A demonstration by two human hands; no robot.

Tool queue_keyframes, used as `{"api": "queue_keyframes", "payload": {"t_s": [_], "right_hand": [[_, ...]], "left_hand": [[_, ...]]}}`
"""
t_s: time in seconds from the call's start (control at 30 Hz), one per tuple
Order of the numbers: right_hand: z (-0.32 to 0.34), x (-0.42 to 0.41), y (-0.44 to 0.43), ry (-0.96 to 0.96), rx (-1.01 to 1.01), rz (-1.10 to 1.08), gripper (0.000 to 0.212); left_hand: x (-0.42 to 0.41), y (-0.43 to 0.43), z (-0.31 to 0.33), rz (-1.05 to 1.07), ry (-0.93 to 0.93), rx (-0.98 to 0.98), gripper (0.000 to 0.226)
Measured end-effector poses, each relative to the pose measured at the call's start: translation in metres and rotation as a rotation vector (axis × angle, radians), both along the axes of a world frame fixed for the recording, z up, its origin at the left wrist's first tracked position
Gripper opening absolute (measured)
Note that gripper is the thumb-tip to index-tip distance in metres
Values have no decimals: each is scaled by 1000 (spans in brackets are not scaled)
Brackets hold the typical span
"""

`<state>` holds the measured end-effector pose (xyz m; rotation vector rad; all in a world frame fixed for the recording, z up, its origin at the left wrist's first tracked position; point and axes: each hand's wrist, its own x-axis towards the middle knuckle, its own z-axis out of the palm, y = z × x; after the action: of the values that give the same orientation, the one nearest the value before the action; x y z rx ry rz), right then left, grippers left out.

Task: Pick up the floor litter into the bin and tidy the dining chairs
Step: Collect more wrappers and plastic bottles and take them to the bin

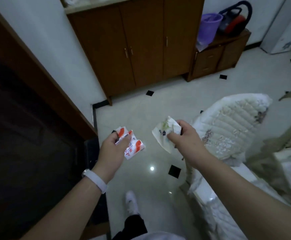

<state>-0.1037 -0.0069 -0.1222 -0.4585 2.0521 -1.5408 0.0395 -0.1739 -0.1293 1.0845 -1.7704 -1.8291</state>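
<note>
Left hand (112, 149) pinches glossy red-white wrappers (132, 144); right hand (184, 137) grips crumpled tissue (163, 134).

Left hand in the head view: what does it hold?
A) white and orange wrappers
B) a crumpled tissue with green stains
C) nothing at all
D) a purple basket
A: the left hand pinches the white and orange wrappers between thumb and fingers, while the crumpled tissue is gripped by the right hand.

Two hands (112, 149) (184, 137), two litter scraps (134, 148) (163, 135)
</note>
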Motion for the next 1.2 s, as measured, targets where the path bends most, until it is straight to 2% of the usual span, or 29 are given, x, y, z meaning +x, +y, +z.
{"api": "queue_keyframes", "payload": {"t_s": [0.17, 0.33, 0.5, 0.87, 1.07, 1.2], "right_hand": [[-10, -36, -72, 18, 89, -31, 14], [7, -80, -149, 59, 133, -131, 17], [20, -118, -209, 125, 168, -221, 19], [-6, -236, -255, 38, 179, -402, 15], [-32, -341, -283, -48, 48, -421, 15], [-26, -420, -290, -69, 30, -437, 16]], "left_hand": [[-48, -82, -27, -26, 16, 50, 14], [-104, -168, -20, -143, 62, 107, 6], [-170, -242, -18, -223, 73, 75, 7], [-304, -304, -32, -335, 28, 83, 10], [-408, -332, -28, -341, -54, -2, 7], [-488, -339, -12, -348, -62, -23, 5]]}}
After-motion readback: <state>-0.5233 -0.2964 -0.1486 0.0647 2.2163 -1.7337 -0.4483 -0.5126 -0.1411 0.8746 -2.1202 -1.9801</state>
